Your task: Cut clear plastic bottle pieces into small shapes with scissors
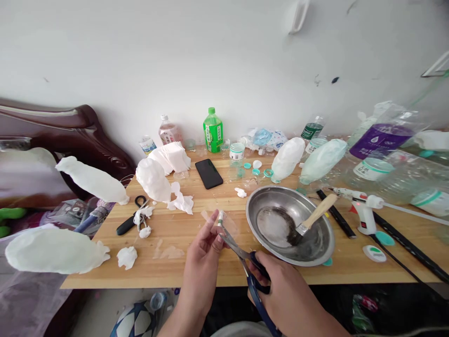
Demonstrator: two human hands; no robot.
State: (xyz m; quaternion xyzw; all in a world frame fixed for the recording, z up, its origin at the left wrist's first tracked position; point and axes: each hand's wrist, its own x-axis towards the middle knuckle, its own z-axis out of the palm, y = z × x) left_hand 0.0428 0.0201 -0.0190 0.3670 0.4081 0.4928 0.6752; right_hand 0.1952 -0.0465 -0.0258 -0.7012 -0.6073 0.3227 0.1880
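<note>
My left hand [205,248] pinches a small piece of clear plastic [224,222], a cut bottle part, above the front of the wooden table [196,271]. My right hand [280,285] grips dark-handled scissors [245,262], fingers through the loops. The blades point up and left and meet the plastic at my left fingertips. Clear plastic offcuts [168,252] lie on the table left of my hands.
A steel bowl [315,248] holding a wooden-handled brush [312,220] sits just right of my hands. A white glue gun [363,208], a black phone [208,173], a green bottle [213,130], paper-covered bottles [154,180], tissue scraps and black scissors [131,220] crowd the table.
</note>
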